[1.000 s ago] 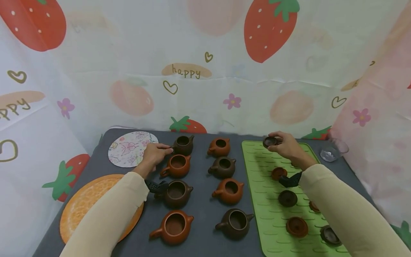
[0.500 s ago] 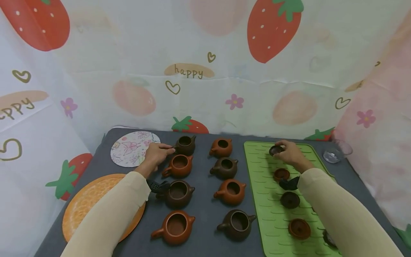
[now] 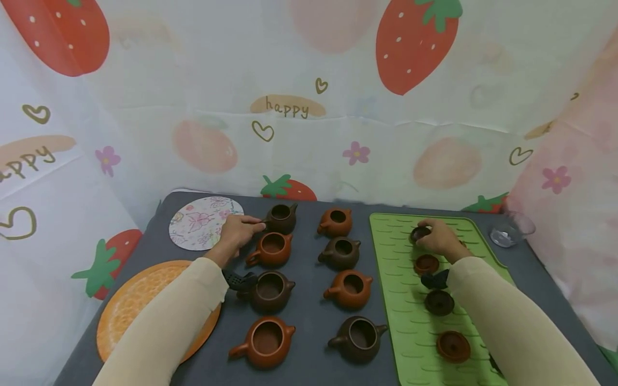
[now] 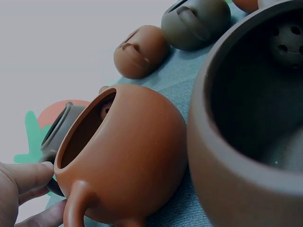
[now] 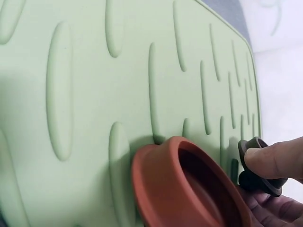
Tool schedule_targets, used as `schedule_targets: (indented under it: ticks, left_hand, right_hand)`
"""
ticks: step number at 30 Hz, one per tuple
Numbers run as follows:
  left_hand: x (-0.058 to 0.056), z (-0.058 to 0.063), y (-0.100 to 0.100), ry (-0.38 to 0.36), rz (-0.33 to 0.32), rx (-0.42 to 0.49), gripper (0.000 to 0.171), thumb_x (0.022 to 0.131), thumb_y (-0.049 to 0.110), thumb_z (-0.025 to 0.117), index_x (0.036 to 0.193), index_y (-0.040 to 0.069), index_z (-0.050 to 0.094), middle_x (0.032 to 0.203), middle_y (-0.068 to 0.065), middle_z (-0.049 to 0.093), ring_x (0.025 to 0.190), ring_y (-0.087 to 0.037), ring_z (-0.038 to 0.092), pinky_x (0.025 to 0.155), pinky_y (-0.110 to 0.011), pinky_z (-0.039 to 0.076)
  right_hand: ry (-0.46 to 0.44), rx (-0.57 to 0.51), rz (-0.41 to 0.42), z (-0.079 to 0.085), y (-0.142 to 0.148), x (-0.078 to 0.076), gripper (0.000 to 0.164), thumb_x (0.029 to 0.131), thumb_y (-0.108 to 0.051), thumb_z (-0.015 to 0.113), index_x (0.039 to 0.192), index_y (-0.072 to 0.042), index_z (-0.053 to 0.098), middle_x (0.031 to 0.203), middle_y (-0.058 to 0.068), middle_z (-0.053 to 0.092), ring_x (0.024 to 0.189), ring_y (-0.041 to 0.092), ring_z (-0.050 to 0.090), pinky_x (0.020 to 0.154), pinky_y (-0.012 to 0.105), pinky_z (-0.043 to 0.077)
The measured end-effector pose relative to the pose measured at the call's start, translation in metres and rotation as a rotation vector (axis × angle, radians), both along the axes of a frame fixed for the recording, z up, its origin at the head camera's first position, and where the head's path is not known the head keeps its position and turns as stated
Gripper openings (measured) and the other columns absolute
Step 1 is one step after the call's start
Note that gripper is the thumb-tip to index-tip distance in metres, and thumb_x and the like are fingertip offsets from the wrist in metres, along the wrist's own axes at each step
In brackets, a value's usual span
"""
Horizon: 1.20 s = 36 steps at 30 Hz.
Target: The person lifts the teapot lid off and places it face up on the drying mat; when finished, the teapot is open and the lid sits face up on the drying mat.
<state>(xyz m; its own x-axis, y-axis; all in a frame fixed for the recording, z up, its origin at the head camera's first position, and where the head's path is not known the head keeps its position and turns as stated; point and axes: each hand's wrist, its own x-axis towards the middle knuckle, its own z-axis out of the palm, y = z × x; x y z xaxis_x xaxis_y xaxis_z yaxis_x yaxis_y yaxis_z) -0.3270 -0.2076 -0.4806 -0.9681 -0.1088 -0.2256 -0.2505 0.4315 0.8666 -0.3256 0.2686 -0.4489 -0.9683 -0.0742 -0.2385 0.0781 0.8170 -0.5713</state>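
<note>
My left hand [image 3: 238, 233] pinches the handle of a dark brown teapot [image 3: 281, 217] at the back of the left column. Its top is uncovered. Between thumb and fingers, my right hand [image 3: 439, 239] holds a small dark teapot lid [image 3: 419, 234], low over the far end of the green mat [image 3: 386, 279]. In the right wrist view the dark lid [image 5: 255, 146] sits under the thumb, and a reddish-brown lid [image 5: 189, 189] lies upside down nearer the camera. An orange-brown teapot [image 4: 128, 151] is close beside my left fingers in the left wrist view.
Two columns of lidless teapots, dark and reddish, fill the middle, such as this front one [image 3: 267, 342]. Several lids, including a reddish one [image 3: 453, 346], lie on the mat. A glass cup [image 3: 507, 231] stands at right. Round mats, patterned [image 3: 193, 220] and orange [image 3: 140, 300], lie at left.
My right hand has lowered the dark lid toward the mat and turned it from facing the camera to lying flatter. My left hand stays at the teapot handle. The view has shifted slightly.
</note>
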Motion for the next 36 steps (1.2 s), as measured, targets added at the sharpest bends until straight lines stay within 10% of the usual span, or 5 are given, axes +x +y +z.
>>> schedule_targets:
  ticks: [12,36]
  left_hand:
    - [0.001,0.001,-0.001,-0.011,0.001,-0.006,0.033,0.09,0.028,0.07,0.117,0.008,0.072,0.12,-0.015,0.061,0.109,-0.031,0.054,0.088,-0.045,0.046]
    - [0.002,0.005,-0.01,-0.001,-0.033,-0.019,0.037,0.092,0.028,0.067,0.12,0.004,0.068,0.113,-0.016,0.062,0.1,-0.03,0.057,0.077,-0.039,0.048]
  right_hand:
    - [0.023,-0.003,0.02,-0.006,-0.006,0.001,0.056,0.089,-0.003,0.058,0.141,0.008,0.04,0.131,0.039,0.039,0.103,0.046,0.049,0.072,0.045,0.044]
    - [0.002,-0.021,0.039,0.004,-0.004,0.005,0.063,0.099,-0.023,0.055,0.146,0.009,0.028,0.13,0.039,0.042,0.113,0.051,0.047,0.085,0.058,0.043]
